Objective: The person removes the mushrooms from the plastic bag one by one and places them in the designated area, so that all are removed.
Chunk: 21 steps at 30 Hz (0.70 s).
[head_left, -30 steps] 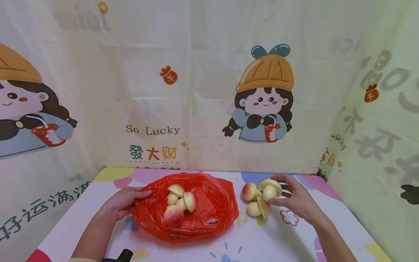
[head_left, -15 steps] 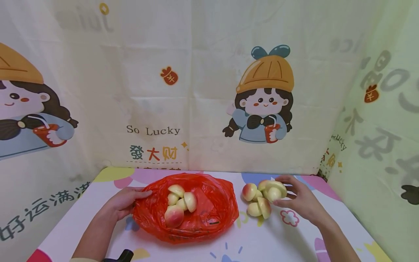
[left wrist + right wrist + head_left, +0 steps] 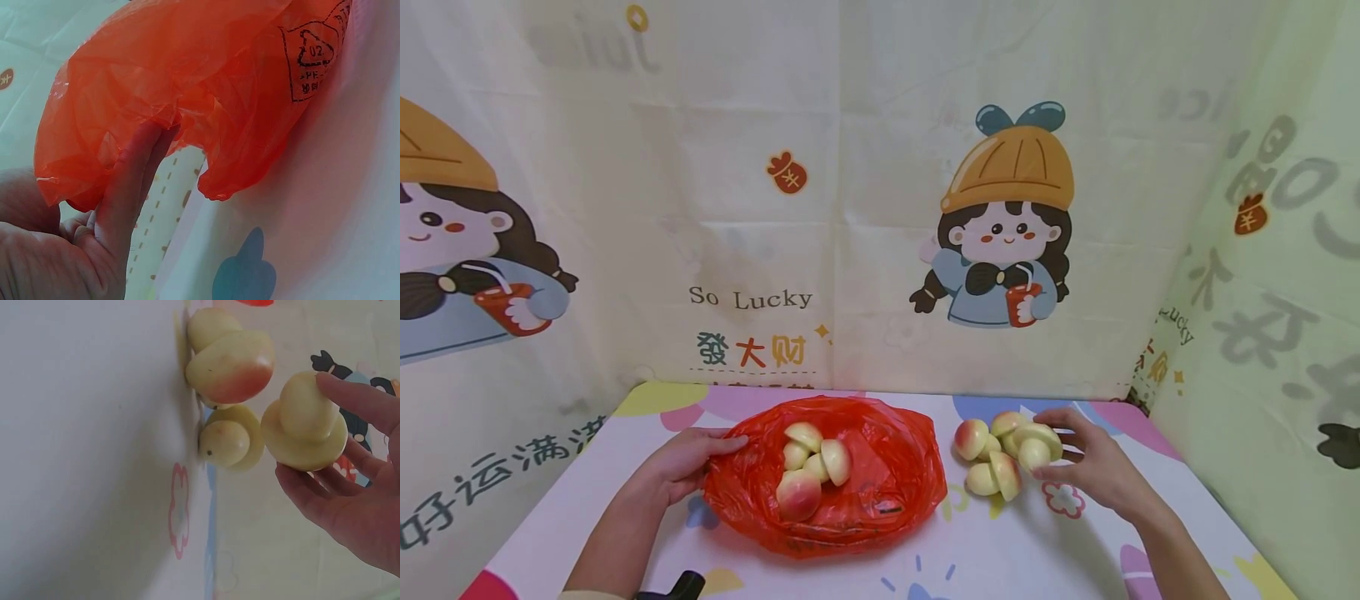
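Note:
My left hand [image 3: 681,467] pinches the left rim of a red plastic bag [image 3: 895,467], thumb over the edge and fingers outside. The bag's mouth faces up, and several pale toy mushrooms with pink-tinged caps, one of them a mushroom [image 3: 799,495] at the front, lie inside. In the right wrist view my right hand [image 3: 356,487] holds a cream mushroom [image 3: 309,415] between thumb and fingers, stem toward the thumb and raised off the table. Just left of it in the head view are a pink-capped mushroom [image 3: 972,439], a mushroom [image 3: 996,477] nearer me and another mushroom [image 3: 1009,422] partly hidden behind the held one.
A white table [image 3: 1000,558] with printed coloured shapes carries everything. Behind it hangs a pale curtain [image 3: 872,250] with cartoon figures, which also closes off both sides. Near the front left edge, a black object [image 3: 685,585] shows beside my left forearm.
My right hand has shifted a little to the right with the mushroom it holds, and more of the mushroom behind it shows. The left hand and bag have stayed put.

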{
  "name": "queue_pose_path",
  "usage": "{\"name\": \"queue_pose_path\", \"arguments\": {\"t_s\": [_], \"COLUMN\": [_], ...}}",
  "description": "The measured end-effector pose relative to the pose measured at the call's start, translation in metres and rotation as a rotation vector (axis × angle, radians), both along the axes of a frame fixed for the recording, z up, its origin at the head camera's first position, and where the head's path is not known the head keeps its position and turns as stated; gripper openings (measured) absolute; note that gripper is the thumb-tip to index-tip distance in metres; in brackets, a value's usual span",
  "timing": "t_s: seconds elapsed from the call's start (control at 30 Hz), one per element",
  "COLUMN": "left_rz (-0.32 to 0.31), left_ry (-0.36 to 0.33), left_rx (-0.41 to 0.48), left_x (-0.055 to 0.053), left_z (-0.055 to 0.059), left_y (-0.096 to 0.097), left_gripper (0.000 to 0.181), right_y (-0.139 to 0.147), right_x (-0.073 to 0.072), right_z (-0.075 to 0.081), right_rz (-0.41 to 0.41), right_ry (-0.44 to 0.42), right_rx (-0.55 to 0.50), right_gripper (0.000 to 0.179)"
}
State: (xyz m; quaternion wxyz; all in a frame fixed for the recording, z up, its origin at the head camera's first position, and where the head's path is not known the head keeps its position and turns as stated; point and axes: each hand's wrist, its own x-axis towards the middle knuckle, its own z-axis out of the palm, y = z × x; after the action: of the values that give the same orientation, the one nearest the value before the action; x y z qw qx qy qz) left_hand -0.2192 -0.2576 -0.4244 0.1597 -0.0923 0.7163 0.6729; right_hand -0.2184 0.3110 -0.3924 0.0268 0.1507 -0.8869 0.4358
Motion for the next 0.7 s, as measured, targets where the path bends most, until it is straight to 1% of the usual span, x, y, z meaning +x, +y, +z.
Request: {"name": "queue_pose_path", "arguments": {"t_s": [0.13,0.4,0.7], "left_rz": [0.003,0.004,-0.004], "left_ry": [-0.002,-0.007,-0.003], "left_rx": [-0.001,-0.001,0.015], "left_x": [-0.001,-0.001,0.0], "left_z": [0.0,-0.001,-0.001], "left_y": [0.0,-0.001,-0.002], "left_gripper": [0.057,0.056,0.056], "right_y": [0.002,0.005,0.006], "right_x": [0.001,0.002,0.0], "right_z": [-0.001,-0.007,-0.011], "right_rz": [0.021,0.052,0.054], "right_ry": [-0.002,-0.066,-0.082], "right_rx": [0.008,0.022,0.043], "right_gripper": [0.067,0.062,0.062]}}
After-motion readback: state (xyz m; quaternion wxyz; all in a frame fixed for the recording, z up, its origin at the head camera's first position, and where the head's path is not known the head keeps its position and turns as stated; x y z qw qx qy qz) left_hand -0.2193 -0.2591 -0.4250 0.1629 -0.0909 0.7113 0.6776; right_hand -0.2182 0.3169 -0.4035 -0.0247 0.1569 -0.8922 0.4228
